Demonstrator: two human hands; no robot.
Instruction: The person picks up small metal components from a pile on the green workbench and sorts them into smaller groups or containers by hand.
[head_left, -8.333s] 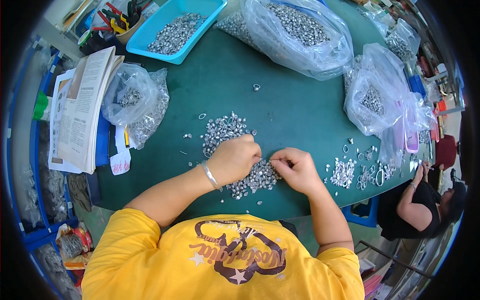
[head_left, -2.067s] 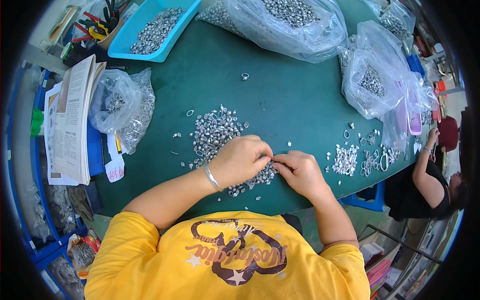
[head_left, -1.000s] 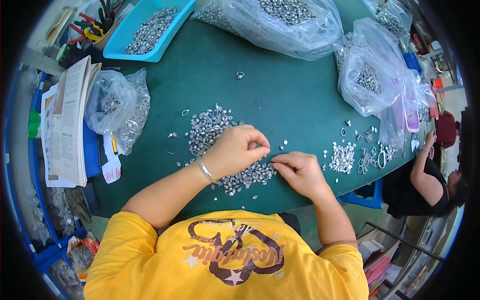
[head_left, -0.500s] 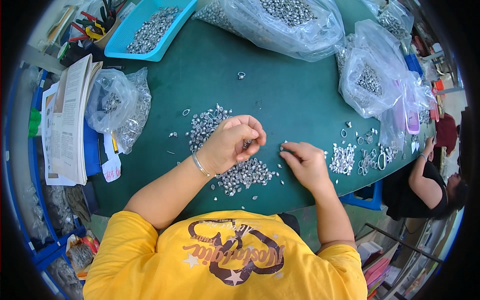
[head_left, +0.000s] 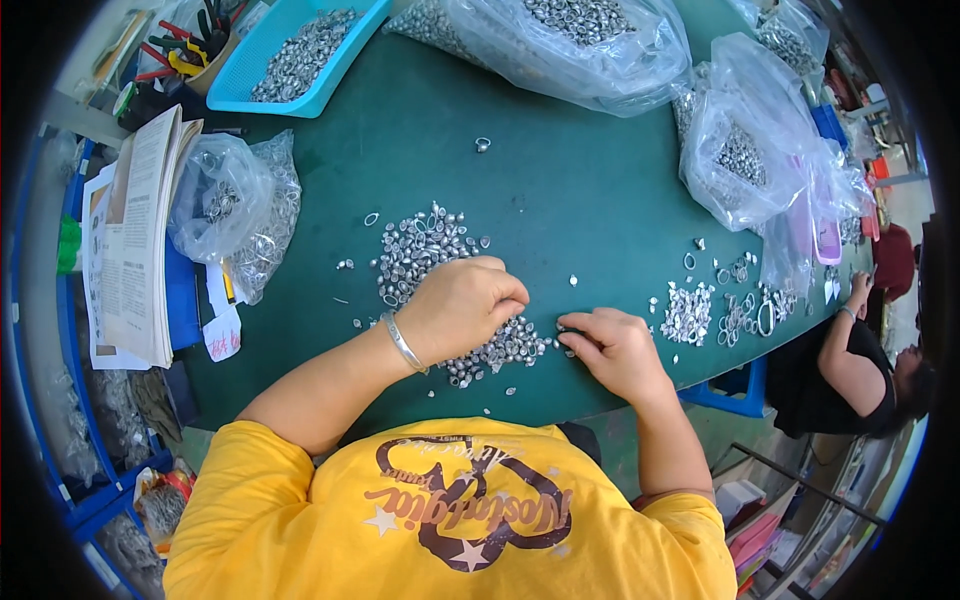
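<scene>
My left hand [head_left: 465, 302], with a metal bangle at its wrist, is over the loose pile of small silver metal pieces [head_left: 425, 245]. Its fingers are pressed together, and whatever they hold is hidden. To the right of the pile rests my right hand [head_left: 615, 352], low over the table. Thumb and forefinger close at a small dark metal piece [head_left: 560, 327], too small to make out in detail. One light-coloured piece [head_left: 573, 280] lies just beyond the right hand. Farther off sits a single ring [head_left: 482, 145].
Flat silver pieces [head_left: 686, 314] and several rings [head_left: 735, 320] lie to the right on the green table [head_left: 400, 150]. Filled plastic bags [head_left: 640, 85] and a blue basket [head_left: 330, 85] stand at the back. Papers [head_left: 140, 240] are at left; a person [head_left: 840, 370] sits at right.
My left hand has come down toward the pile, its fingers drawing together. The right hand has shifted slightly nearer to me, and a light piece now shows on the table beyond it.
</scene>
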